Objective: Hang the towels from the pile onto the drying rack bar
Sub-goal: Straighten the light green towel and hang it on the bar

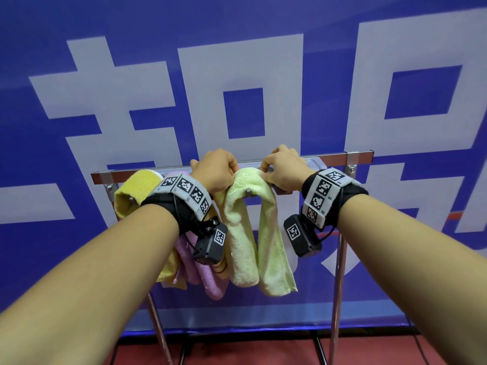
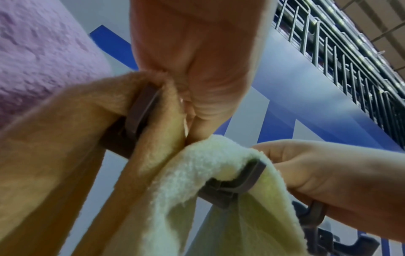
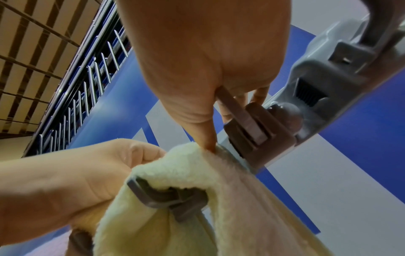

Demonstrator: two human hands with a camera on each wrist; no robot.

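The pale green towel [image 1: 250, 222] hangs over the rack bar [image 1: 326, 155] at centre. The left hand [image 1: 216, 172] pinches its top fold at 10 o'clock, the right hand [image 1: 283, 168] at 2 o'clock. A pink towel [image 1: 200, 270] and a yellow towel [image 1: 134, 191] crowd the bar at 9 o'clock. A blue banner [image 1: 158, 35] stands behind.

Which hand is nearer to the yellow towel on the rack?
Left. The left hand is between the yellow towel and the green towel; the right hand is beyond the green towel, farther away.
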